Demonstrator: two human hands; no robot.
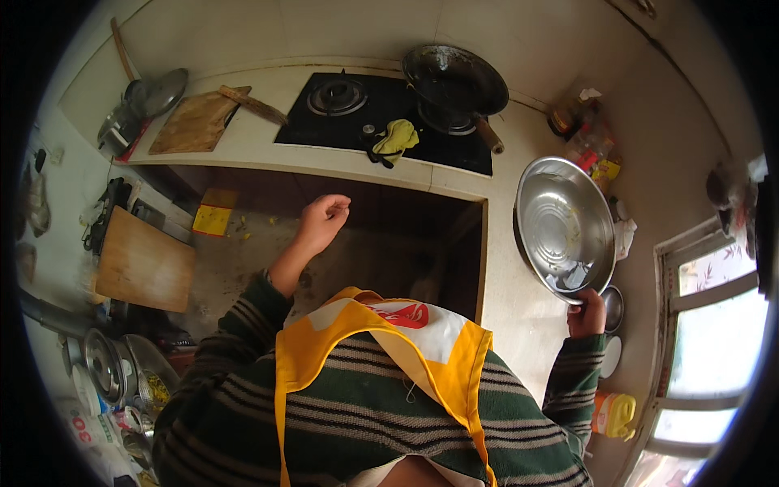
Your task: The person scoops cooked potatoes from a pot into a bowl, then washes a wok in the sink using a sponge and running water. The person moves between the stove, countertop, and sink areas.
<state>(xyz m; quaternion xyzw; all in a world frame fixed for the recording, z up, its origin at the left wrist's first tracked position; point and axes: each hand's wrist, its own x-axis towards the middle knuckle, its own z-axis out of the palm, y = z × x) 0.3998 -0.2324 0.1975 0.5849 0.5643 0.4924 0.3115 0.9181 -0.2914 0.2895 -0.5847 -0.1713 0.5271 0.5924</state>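
My right hand [587,313] grips the near rim of a large stainless steel basin [551,213]. The basin is tilted over the right-hand counter, its inside towards me. A few wet-looking pale patches and small yellowish bits show inside it. My left hand [327,219] hangs in the air over the floor, in front of the counter. Its fingers are loosely curled, with a gap by the thumb and nothing held.
A dark wok [453,82] sits tilted on the right burner of the black gas hob [353,131], with a yellow-green cloth [397,140] at its edge. Cutting boards [198,119], a steel pot [118,131] and bottles [566,119] line the counters. A wooden board [146,262] stands at left.
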